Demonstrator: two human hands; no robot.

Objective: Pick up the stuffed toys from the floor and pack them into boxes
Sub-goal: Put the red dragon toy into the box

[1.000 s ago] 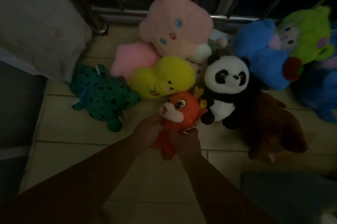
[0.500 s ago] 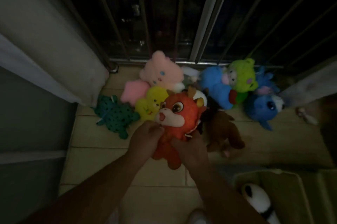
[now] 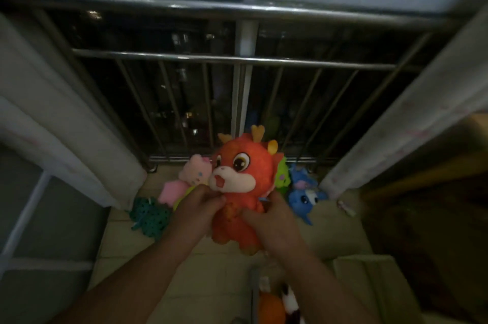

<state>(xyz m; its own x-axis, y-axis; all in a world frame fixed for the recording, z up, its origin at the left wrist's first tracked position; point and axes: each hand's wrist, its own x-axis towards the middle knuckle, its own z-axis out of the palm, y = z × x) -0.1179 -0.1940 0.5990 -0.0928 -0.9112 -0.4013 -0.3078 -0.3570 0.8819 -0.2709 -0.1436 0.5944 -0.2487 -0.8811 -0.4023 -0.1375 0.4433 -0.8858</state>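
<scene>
Left hand (image 3: 196, 208) and right hand (image 3: 276, 220) grip orange dragon (image 3: 244, 165); green toy (image 3: 282, 175) half-hidden

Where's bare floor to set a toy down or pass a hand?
Bare floor lies below the green spotted toy, between the left hand and the glass door. A second patch sits between the blue toy and the box. Crowded: the pile along the railing foot, behind the held orange dragon, and the box, which already holds toys.
</scene>
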